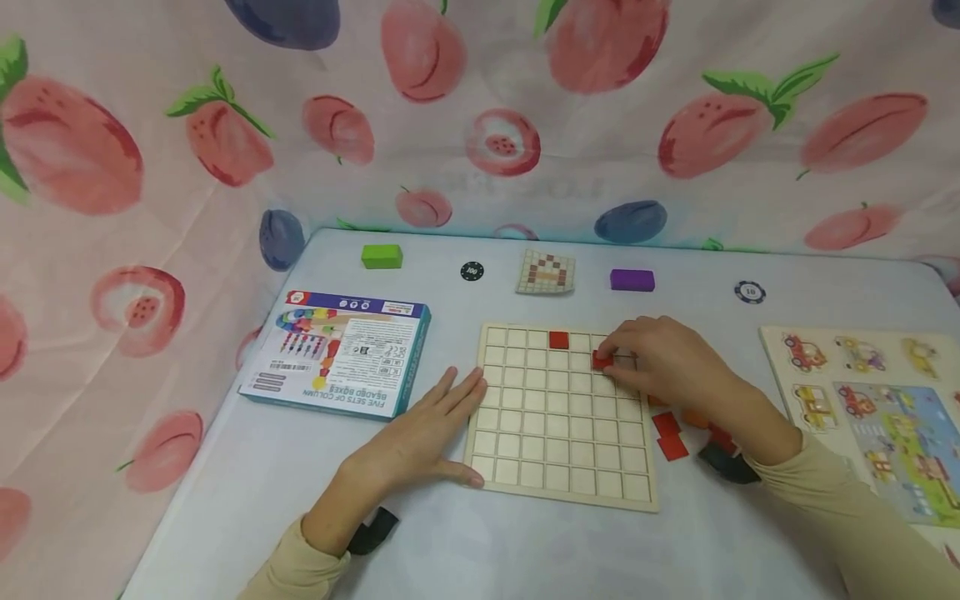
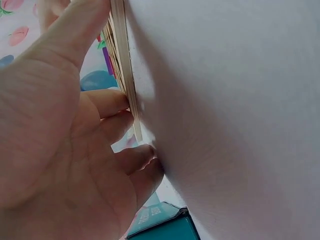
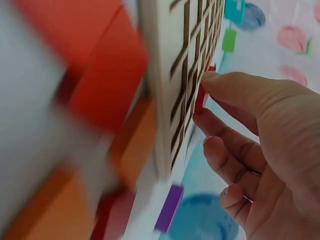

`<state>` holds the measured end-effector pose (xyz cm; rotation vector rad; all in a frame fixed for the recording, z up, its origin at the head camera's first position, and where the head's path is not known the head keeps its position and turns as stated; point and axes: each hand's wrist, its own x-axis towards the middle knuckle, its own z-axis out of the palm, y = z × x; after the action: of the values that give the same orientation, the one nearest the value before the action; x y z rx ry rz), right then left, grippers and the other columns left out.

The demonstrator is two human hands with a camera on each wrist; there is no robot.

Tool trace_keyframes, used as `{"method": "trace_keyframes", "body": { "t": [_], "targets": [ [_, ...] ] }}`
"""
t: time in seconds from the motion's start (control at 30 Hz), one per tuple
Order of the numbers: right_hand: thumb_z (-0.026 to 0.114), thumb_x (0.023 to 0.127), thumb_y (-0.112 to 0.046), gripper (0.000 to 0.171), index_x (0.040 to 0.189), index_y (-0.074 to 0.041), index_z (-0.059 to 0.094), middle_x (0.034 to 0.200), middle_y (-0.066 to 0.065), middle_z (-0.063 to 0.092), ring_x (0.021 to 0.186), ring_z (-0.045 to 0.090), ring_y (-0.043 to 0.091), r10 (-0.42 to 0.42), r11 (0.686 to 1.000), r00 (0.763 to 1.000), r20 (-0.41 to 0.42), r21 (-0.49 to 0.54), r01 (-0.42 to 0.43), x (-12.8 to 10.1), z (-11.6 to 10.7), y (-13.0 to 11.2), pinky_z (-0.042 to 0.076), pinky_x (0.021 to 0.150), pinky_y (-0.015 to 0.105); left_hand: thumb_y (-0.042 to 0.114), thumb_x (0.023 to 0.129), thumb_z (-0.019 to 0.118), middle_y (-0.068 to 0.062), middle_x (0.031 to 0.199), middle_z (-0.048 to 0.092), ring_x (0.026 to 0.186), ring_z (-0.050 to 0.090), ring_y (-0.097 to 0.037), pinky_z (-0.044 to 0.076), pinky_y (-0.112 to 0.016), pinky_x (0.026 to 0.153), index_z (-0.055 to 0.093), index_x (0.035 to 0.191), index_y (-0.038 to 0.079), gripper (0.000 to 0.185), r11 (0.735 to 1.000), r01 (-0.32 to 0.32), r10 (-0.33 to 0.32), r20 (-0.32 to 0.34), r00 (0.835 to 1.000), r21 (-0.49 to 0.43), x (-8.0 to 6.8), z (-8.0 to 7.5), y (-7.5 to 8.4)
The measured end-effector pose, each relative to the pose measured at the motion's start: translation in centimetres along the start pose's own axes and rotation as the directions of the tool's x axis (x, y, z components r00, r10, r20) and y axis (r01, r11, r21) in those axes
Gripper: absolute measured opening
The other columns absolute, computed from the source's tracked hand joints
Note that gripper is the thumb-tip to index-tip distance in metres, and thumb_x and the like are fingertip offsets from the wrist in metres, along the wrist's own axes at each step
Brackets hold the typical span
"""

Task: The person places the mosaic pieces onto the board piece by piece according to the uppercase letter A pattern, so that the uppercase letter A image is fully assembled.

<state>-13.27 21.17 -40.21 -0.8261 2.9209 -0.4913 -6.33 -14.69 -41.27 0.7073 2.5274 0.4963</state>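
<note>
A wooden grid board [image 1: 557,425] lies flat on the white cloth, with one red square tile [image 1: 558,340] in its far row. My right hand [image 1: 667,358] pinches another red tile [image 3: 201,95] between thumb and fingertip, over the board's second row near the far right. My left hand [image 1: 420,429] is spread along the board's left edge, thumb near the front corner. In the left wrist view, fingertips of the left hand [image 2: 75,145] touch the side of the board [image 2: 125,65]. Loose red tiles [image 1: 672,447] and orange tiles [image 1: 695,418] lie right of the board, partly under the right forearm.
Behind the board are a green block [image 1: 382,257], a black chip [image 1: 472,271], a pattern card [image 1: 546,272], a purple block [image 1: 632,280] and a dark blue-and-white chip [image 1: 750,292]. A boxed bead set [image 1: 337,354] lies left; a picture puzzle board [image 1: 817,350] lies right.
</note>
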Motion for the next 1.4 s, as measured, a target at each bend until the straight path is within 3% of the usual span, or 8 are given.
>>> {"method": "trace_keyframes", "body": {
  "t": [0.23,0.47,0.63,0.83,1.07,1.3,1.4],
  "targets": [
    [0.085,0.090,-0.020,0.014,0.103,-0.017,0.085,0.104,-0.002,0.079,0.101,0.072,0.021,-0.063,0.998,0.998,-0.003,-0.009,0.063,1.7,1.3,-1.5,0.062,0.090,0.044,0.056,0.081,0.087,-0.001,0.182,0.006,0.170,0.002,-0.035,0.021,-0.051,0.137,0.020,0.171,0.012,0.121,1.000,-0.017,0.017,-0.005,1.000,0.003,0.2,0.2,-0.2],
    [0.082,0.093,-0.019,0.015,0.107,-0.018,0.085,0.108,-0.001,0.080,0.105,0.069,0.022,-0.066,0.997,0.998,0.011,-0.030,0.066,0.7,0.9,-0.9,0.061,0.093,0.044,0.057,0.081,0.087,-0.001,0.182,0.007,0.170,0.002,-0.035,0.022,-0.051,0.137,0.020,0.171,0.012,0.121,1.000,-0.017,0.018,-0.009,1.000,0.002,0.1,0.2,-0.2],
    [0.079,0.095,-0.024,0.023,0.118,-0.021,0.082,0.118,0.001,0.080,0.113,0.067,0.025,0.068,0.997,0.997,0.035,-0.040,-0.066,-1.7,-0.1,1.3,0.059,0.099,0.050,0.057,0.081,0.086,-0.002,0.182,0.007,0.170,0.003,-0.035,0.021,-0.051,0.137,0.020,0.171,0.011,0.121,1.000,-0.024,0.024,-0.014,1.000,0.004,0.1,0.2,-0.1],
    [0.083,0.093,-0.029,0.028,0.118,-0.017,0.080,0.121,0.011,0.076,0.117,0.064,0.035,0.228,0.971,0.973,0.044,-0.079,-0.224,-4.7,-1.6,4.5,0.057,0.100,0.062,0.058,0.079,0.087,-0.001,0.182,0.007,0.170,0.003,-0.034,0.020,-0.050,0.137,0.019,0.171,0.012,0.123,1.000,-0.010,0.010,-0.023,1.000,0.017,0.0,0.2,-0.1],
    [0.085,0.090,-0.027,0.021,0.109,-0.018,0.082,0.108,0.008,0.076,0.104,0.064,0.032,0.241,0.970,0.966,0.090,-0.065,-0.236,-6.4,-1.8,7.0,0.060,0.086,0.055,0.057,0.079,0.088,-0.001,0.182,0.007,0.170,0.003,-0.034,0.021,-0.050,0.137,0.020,0.171,0.012,0.123,1.000,-0.011,0.011,-0.022,1.000,-0.002,-0.2,0.1,0.0],
    [0.082,0.093,-0.028,0.032,0.119,-0.012,0.077,0.121,0.020,0.072,0.112,0.062,0.040,0.356,0.933,0.932,0.065,-0.085,-0.350,-7.2,-1.6,8.0,0.058,0.092,0.065,0.056,0.080,0.087,0.000,0.182,0.007,0.170,0.002,-0.034,0.020,-0.050,0.138,0.020,0.171,0.012,0.122,1.000,-0.007,0.007,-0.022,1.000,-0.010,-0.3,0.1,-0.1],
    [0.084,0.091,-0.029,0.037,0.122,-0.011,0.076,0.124,0.022,0.071,0.112,0.062,0.041,0.362,0.930,0.929,0.076,-0.097,-0.354,-7.5,-1.8,8.4,0.059,0.091,0.065,0.056,0.080,0.087,-0.001,0.182,0.007,0.170,0.002,-0.034,0.021,-0.051,0.138,0.020,0.171,0.012,0.121,1.000,-0.011,0.011,-0.021,1.000,-0.013,-0.2,0.1,-0.1]
  ]
}}
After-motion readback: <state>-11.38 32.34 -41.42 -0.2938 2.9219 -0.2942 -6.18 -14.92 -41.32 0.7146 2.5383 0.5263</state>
